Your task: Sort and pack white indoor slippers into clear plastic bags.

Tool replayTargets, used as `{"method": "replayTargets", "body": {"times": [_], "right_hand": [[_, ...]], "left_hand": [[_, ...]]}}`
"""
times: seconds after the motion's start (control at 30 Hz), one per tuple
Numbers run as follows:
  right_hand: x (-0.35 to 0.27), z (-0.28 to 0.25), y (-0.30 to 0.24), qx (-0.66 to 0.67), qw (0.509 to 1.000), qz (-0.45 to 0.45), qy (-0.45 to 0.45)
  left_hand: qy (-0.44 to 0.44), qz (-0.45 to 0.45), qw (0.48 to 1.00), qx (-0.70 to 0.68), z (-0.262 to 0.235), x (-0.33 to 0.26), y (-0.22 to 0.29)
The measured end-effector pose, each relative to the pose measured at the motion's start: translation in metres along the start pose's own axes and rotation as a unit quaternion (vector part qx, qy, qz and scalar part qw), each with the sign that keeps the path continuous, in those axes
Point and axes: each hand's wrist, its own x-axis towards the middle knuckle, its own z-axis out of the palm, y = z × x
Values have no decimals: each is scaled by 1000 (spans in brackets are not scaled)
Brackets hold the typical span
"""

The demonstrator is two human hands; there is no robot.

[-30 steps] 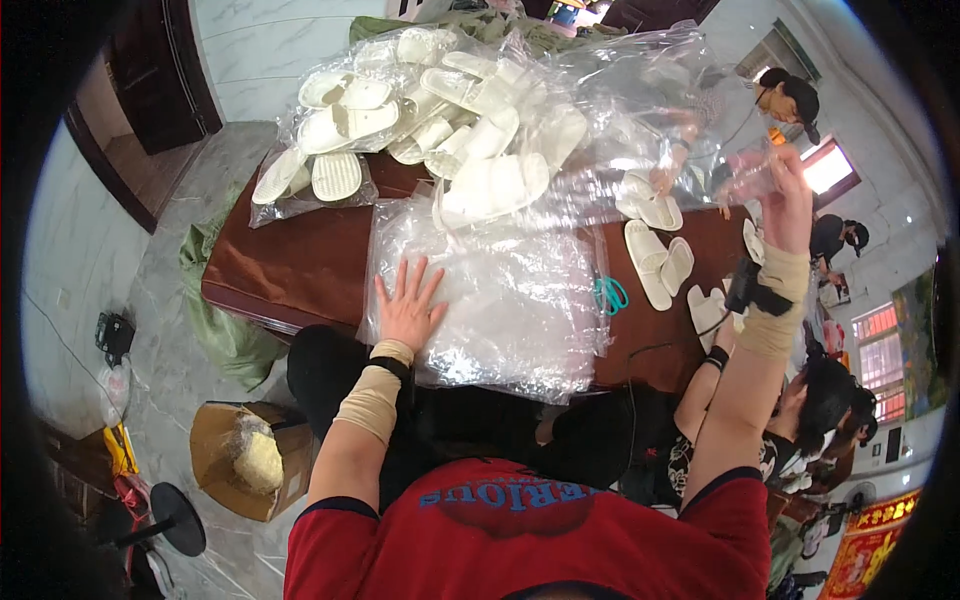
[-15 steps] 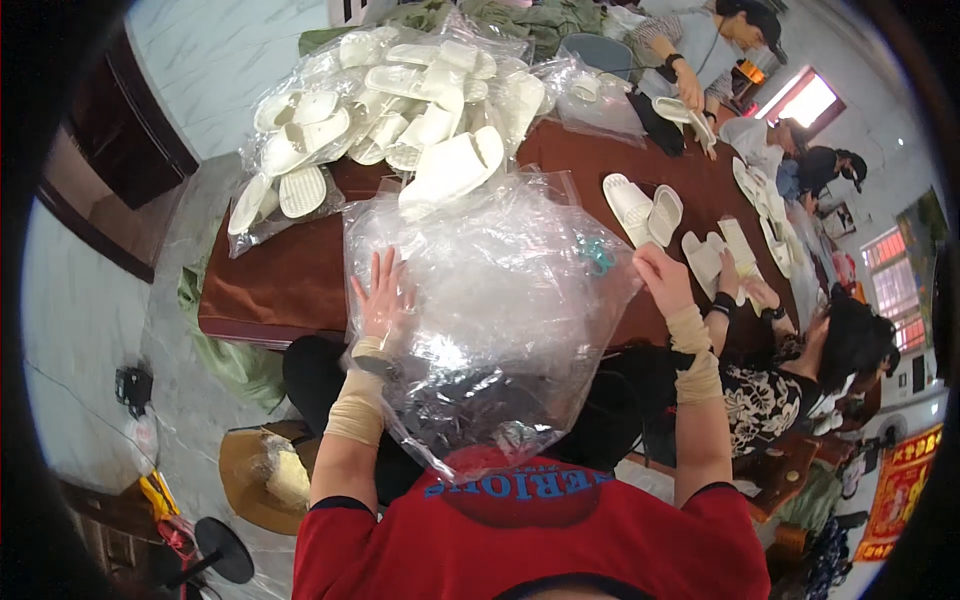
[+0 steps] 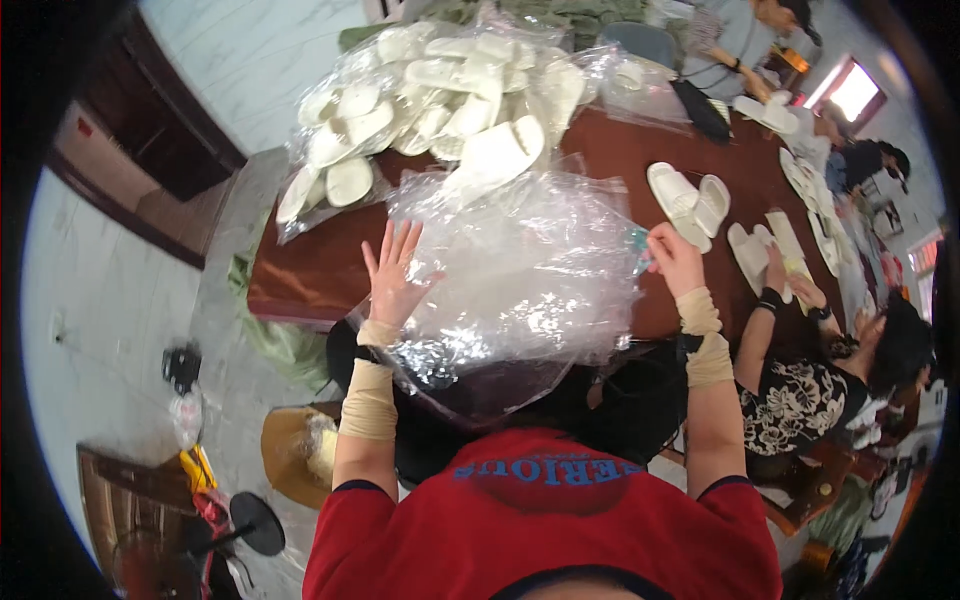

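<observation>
The person is spreading a crumpled clear plastic bag (image 3: 520,280) over the near edge of the brown table (image 3: 300,275). The left hand (image 3: 395,270) presses on it, fingers splayed; the right hand (image 3: 675,258) pinches its far edge. Smoothing it flat would need an even outward pull.

Long brown table (image 3: 310,275) on pale marble-like floor (image 3: 120,300), dark wooden cabinet (image 3: 150,130) left, bright window (image 3: 855,92) far right.

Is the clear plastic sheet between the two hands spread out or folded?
Spread out: the clear plastic sheet lies wide over the table, between left hand and right hand.
</observation>
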Motion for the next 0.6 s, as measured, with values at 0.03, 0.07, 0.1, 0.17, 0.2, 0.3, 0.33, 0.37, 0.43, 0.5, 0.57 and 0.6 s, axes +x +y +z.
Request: {"method": "replayTargets", "body": {"times": [0.03,0.07,0.1,0.17,0.2,0.3,0.33,0.37,0.43,0.5,0.57,0.6], "right_hand": [[0,2,1,19,1000,5,-5],[0,6,1,36,999,11,-10],[-2,8,-2,42,999,22,-16],[-3,17,0,63,997,30,-36],[-1,22,1,84,994,40,-49],[1,42,3,126,989,34,-70],[-1,47,1,155,983,35,-90],[-3,55,-2,168,979,45,-106],[-7,72,-10,197,966,65,-152],[-7,87,2,213,958,80,-173],[-7,107,13,309,914,132,-229],[-5,119,23,312,912,132,-231]], "left_hand": [[3,7,1000,-26,-12,4,1],[7,15,998,-53,-23,3,2],[3,17,991,-135,-33,2,6],[21,-20,947,-321,-41,2,15],[38,-50,866,-496,-48,3,20],[107,-28,826,-552,-81,14,36],[132,23,833,-536,-87,18,33],[133,81,857,-492,-96,24,23],[111,101,853,-500,-118,34,26],[66,85,832,-545,-125,46,42],[39,62,862,-501,-120,48,55],[12,35,889,-456,-115,49,55]]}}
